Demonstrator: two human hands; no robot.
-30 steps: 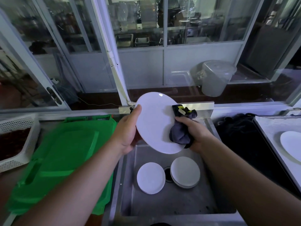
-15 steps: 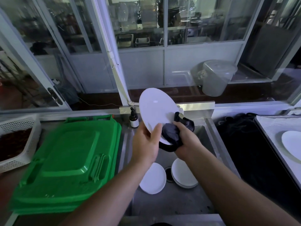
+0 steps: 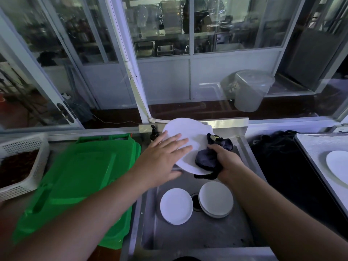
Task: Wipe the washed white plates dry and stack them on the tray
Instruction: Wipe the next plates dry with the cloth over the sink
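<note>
Left hand (image 3: pixel 162 159) fingers (image 3: pixel 178 143) straight and spread, flat on the face of a white plate (image 3: pixel 185 137) held tilted above the steel sink (image 3: pixel 197 234). Right hand (image 3: pixel 228 162) fingers curled around a dark cloth (image 3: pixel 208 159), gripping it against the plate's lower right edge. Below, in the sink: a single white plate (image 3: pixel 176 209) and a small plate stack (image 3: pixel 216 199) beside the drain. Far right: a white plate on the tray (image 3: pixel 320 146). Left: green plastic lids (image 3: pixel 75 178), white basket (image 3: pixel 24 146).

No text, label, brand, number or sign is readable on anything in view here.
</note>
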